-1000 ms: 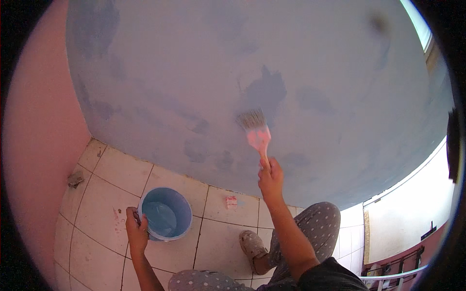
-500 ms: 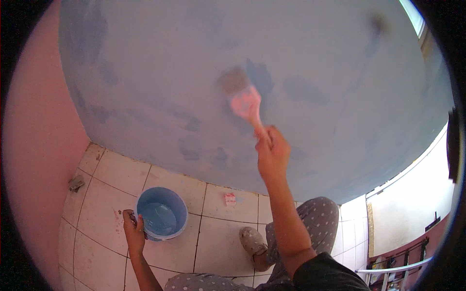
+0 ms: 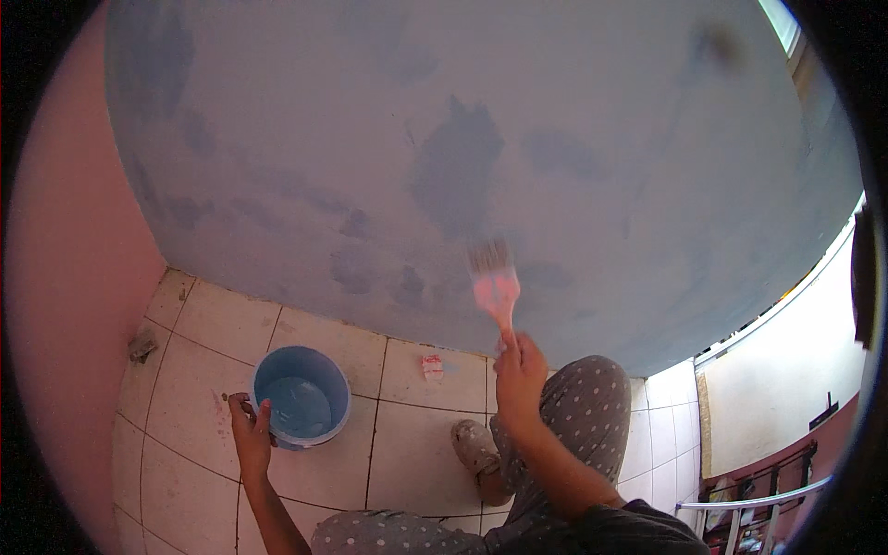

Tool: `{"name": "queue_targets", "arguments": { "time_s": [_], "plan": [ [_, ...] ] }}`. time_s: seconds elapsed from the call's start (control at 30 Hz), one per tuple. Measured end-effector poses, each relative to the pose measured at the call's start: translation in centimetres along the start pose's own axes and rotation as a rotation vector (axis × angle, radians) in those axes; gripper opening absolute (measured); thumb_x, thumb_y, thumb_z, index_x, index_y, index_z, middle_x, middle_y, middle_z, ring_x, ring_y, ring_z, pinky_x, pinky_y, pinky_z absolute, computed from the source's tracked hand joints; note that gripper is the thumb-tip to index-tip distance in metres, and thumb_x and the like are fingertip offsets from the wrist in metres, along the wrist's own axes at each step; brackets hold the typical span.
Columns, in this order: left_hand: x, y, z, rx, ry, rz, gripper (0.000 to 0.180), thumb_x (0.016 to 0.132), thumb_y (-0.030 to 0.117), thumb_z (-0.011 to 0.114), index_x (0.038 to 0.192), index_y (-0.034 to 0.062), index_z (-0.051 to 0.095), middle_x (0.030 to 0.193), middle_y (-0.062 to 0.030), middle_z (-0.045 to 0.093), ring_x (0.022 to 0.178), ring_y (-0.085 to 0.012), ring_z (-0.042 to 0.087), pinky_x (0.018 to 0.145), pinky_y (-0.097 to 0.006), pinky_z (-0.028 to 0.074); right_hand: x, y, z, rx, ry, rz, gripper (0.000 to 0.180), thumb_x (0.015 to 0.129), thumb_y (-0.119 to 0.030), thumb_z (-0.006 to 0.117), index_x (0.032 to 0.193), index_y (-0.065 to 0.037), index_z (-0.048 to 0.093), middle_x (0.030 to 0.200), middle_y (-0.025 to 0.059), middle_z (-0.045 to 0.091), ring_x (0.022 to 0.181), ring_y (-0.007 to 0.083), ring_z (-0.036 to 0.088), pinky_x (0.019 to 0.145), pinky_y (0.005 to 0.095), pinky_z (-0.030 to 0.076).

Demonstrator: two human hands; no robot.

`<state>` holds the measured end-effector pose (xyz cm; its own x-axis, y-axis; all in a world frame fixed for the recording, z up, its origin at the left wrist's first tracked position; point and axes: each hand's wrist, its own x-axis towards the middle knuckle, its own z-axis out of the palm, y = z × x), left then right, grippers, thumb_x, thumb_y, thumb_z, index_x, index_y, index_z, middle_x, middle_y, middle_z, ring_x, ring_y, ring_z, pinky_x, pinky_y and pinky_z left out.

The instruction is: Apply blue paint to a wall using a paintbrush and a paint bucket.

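Note:
In my right hand is a flat paintbrush with a pinkish handle, gripped with its bristles up. The brush is slightly blurred in front of the lower part of a grey-blue wall. A darker, wet-looking patch marks the wall above the brush. My left hand is closed at the left side of a blue bucket, thumb by the rim; the exact grip is partly hidden. Pale blue paint lies in the bottom of the bucket.
A pink wall meets the painted one at the left. On the tiled floor lie a small grey chunk and a red-and-white scrap. A metal rail stands at the lower right, near a white panel.
My right hand has brought the paintbrush down and slightly right, off the upper patch. That patch now shows larger and darker. The left hand stays at the bucket.

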<state>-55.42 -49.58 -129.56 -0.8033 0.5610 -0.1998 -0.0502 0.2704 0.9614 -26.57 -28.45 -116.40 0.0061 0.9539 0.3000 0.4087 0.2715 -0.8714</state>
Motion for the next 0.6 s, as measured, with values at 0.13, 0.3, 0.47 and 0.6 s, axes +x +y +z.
{"name": "queue_targets", "arguments": {
  "time_s": [0.13, 0.3, 0.47, 0.6],
  "plan": [
    [-0.2, 0.6, 0.4, 0.064, -0.039, 0.019, 0.035, 0.091, 0.014, 0.064, 0.115, 0.0053, 0.04, 0.085, -0.0059, 0.047, 0.056, -0.0109, 0.049, 0.038, -0.025, 0.039, 7.6, -6.6, 2.5, -0.208, 0.08, -0.462, 0.029, 0.096, -0.022, 0.053, 0.075, -0.002, 0.053, 0.059, 0.0027, 0.045, 0.053, 0.0099, 0.042, 0.049, 0.0297, 0.034],
    [0.0, -1.2, 0.7, 0.075, 0.038, 0.088, 0.036, 0.089, 0.01, 0.066, 0.113, 0.005, 0.04, 0.082, -0.005, 0.047, 0.054, -0.0099, 0.046, 0.04, -0.025, 0.039, 10.8, -2.6, 4.6, -0.199, 0.088, -0.319, 0.033, 0.097, -0.025, 0.051, 0.075, -0.002, 0.054, 0.056, 0.0014, 0.044, 0.052, 0.0094, 0.044, 0.048, 0.0297, 0.035],
    [-0.2, 0.5, 0.5, 0.015, 0.036, 0.034, 0.033, 0.089, 0.008, 0.064, 0.112, 0.0051, 0.04, 0.079, -0.0046, 0.047, 0.054, -0.0103, 0.046, 0.039, -0.025, 0.038, 1.7, 7.9, 4.7, 0.092, -0.017, 0.388, 0.036, 0.099, -0.034, 0.047, 0.074, -0.007, 0.052, 0.059, 0.001, 0.048, 0.048, 0.0105, 0.045, 0.04, 0.0307, 0.033],
    [-0.2, -0.7, 0.1, 0.049, 0.026, 0.077, 0.032, 0.09, 0.006, 0.063, 0.112, 0.0054, 0.04, 0.078, -0.0049, 0.048, 0.052, -0.0105, 0.047, 0.038, -0.026, 0.038, -2.5, 7.3, 4.3, 0.375, -0.174, 0.897, 0.036, 0.098, -0.036, 0.048, 0.074, -0.01, 0.05, 0.058, 0.0, 0.044, 0.045, 0.0109, 0.042, 0.038, 0.0273, 0.029]
  ]
}}
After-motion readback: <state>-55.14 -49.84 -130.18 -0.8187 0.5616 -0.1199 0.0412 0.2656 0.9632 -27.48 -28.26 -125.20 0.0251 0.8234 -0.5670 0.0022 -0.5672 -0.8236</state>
